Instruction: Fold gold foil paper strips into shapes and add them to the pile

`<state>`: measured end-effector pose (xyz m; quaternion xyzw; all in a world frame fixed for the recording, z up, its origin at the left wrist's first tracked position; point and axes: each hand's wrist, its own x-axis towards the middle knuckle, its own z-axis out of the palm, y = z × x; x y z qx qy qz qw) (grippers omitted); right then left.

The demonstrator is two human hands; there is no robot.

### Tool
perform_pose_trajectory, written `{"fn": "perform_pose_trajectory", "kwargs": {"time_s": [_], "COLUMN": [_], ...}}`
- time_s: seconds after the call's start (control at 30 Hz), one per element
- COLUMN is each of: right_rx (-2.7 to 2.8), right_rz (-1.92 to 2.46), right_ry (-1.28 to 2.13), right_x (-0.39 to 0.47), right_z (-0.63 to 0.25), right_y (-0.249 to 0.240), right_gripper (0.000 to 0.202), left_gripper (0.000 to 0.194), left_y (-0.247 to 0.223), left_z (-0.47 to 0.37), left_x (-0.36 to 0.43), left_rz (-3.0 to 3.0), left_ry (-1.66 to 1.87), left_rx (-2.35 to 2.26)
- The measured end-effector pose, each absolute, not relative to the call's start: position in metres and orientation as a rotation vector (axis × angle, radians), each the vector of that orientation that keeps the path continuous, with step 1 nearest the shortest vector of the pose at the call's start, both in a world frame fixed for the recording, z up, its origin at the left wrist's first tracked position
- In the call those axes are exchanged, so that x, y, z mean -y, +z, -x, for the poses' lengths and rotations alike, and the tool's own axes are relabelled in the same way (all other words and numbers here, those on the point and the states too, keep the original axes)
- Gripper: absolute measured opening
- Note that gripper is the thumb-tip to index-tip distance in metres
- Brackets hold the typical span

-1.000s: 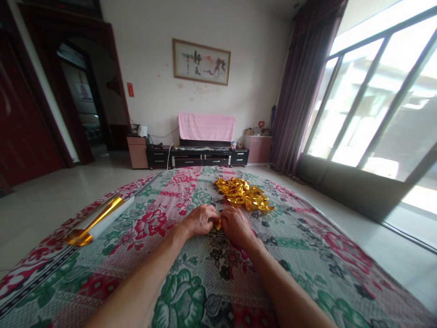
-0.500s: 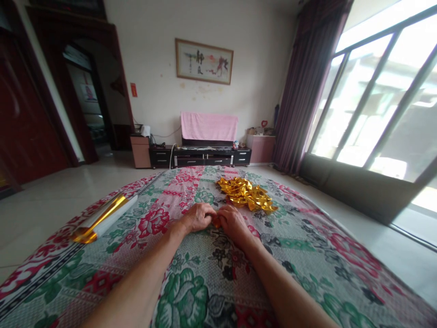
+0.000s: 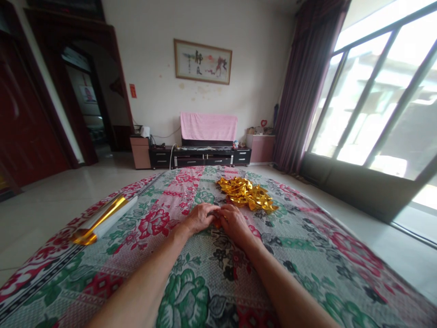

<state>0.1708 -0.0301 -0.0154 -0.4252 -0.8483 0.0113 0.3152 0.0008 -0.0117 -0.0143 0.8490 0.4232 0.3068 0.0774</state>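
Observation:
My left hand [image 3: 202, 216] and my right hand [image 3: 233, 219] meet close above the flowered cloth, their fingers bent in and pressed together. Between them shows a small bit of gold foil paper [image 3: 217, 223], mostly covered by the fingers. Just beyond my right hand lies a heap of folded gold foil pieces [image 3: 247, 193]. Over to the left rests a stack of gold foil sheets [image 3: 102, 220], white on the underside, with its near end curled.
The round table wears a flowered cloth [image 3: 143, 269] in red, green and grey. Past its far edge stands a low black TV cabinet [image 3: 205, 157] with a pink towel [image 3: 209, 126] over the screen. A large window [image 3: 368, 100] is on the right.
My hands have shifted only slightly, the fingers moving a little on the foil between them. The heap and the foil sheets stay where they were.

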Motion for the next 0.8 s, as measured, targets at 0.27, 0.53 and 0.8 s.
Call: {"fn": "perform_pose_trajectory", "kwargs": {"time_s": [0.27,0.53,0.8], "right_rx": [2.226,2.287,2.291], "right_rz": [1.223,1.078,1.054], "right_ry": [-0.057,0.019,0.054], "right_x": [0.037,0.044,0.043], "right_z": [-0.173,-0.173,-0.173], "right_y": [-0.011,-0.008,-0.009], "right_gripper": [0.014,0.016,0.022], "left_gripper": [0.028,0.023,0.021], "left_y": [-0.007,-0.011,-0.012], "left_z": [-0.001,-0.001,0.003], "left_x": [0.016,0.013,0.012], "left_rz": [-2.521,-2.433,-2.395], "left_ry": [0.890,0.925,0.974], "left_rx": [-1.188,-1.231,-1.106]}}
